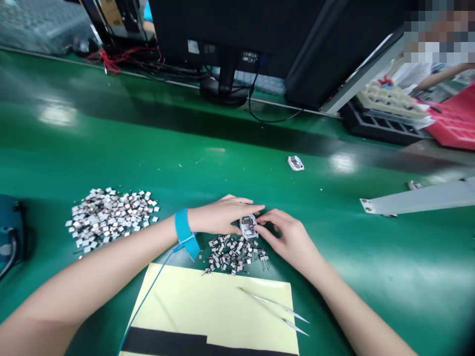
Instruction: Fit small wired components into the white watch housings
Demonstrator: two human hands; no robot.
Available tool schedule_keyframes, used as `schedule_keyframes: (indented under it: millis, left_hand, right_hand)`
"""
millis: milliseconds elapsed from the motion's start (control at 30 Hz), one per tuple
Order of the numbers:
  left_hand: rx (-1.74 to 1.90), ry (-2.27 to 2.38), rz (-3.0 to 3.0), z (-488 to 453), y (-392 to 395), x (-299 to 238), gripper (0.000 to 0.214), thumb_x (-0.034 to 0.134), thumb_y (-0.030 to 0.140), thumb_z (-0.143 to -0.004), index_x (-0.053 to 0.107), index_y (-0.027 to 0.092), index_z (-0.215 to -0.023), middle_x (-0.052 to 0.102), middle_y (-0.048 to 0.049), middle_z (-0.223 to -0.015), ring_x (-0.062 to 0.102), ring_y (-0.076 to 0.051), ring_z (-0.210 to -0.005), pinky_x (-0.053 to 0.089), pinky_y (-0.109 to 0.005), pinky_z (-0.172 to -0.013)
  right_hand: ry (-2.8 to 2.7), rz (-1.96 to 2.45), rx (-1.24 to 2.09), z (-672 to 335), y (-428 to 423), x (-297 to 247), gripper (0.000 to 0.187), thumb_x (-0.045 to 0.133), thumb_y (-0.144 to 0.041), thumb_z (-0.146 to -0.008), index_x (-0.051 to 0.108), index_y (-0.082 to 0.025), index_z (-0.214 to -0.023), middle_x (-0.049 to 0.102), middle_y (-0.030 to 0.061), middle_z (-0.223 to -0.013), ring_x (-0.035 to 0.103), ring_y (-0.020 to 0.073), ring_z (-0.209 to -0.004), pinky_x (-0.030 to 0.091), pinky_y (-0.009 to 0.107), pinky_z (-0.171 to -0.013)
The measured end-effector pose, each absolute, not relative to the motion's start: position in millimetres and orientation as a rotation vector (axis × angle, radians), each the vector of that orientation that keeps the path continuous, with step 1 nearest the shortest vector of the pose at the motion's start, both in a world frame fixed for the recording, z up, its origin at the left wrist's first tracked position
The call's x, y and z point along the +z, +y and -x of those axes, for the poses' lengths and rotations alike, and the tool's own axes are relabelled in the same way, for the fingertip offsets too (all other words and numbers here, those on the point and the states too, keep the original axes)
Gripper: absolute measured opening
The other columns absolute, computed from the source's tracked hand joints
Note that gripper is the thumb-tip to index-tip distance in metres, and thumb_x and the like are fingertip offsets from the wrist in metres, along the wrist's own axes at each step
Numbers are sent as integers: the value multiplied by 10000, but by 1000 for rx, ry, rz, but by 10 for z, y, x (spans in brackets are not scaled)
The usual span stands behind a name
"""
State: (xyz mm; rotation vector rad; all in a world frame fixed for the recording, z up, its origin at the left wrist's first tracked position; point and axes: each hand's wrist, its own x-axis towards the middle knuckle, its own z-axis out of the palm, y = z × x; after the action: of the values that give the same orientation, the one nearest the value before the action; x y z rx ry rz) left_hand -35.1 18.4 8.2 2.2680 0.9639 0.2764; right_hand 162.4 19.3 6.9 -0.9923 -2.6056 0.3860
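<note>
Green belt [222, 163] lies open ahead; small parts [233, 254] crowd beneath the hands.

The 2 forearms were bare along all their visible length, and the left hand [222, 215] and right hand [287, 237] were bare too. The left wrist wore 1 bright blue wrist strap [181, 226], wide and smooth, with a tab at its lower side. From that tab 1 thin blue cord [148, 291] ran toward the lower edge of the view.
</note>
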Motion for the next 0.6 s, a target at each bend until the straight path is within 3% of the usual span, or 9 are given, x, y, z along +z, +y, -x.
schedule_keyframes:
  millis: [167, 600]
  left_hand:
    - [517, 1067, -2148, 287, 190, -21, 624, 669, 207, -672, 357, 200, -1212, 581, -38, -1091, 528, -176, -1018, 413, -304, -858]
    - [861, 1239, -1995, 318, -6, 554, 688, 688, 191, -638, 297, 201, -1204, 615, -1, -995, 581, -107, -757, 473, -231, -717]
  right_hand:
    - [-2626, 943, 35, -1513, 145, -13, 145, 476, -191, -812, 604, -127, -835, 577, 63, -778, 502, 155, -689, 437, 283, -628]
    - [-2534, 678, -481, -1371, 254, 596, 129, 485, -122, -782, 572, -125, -687, 534, 42, -665, 389, 130, -602, 332, 264, -567]
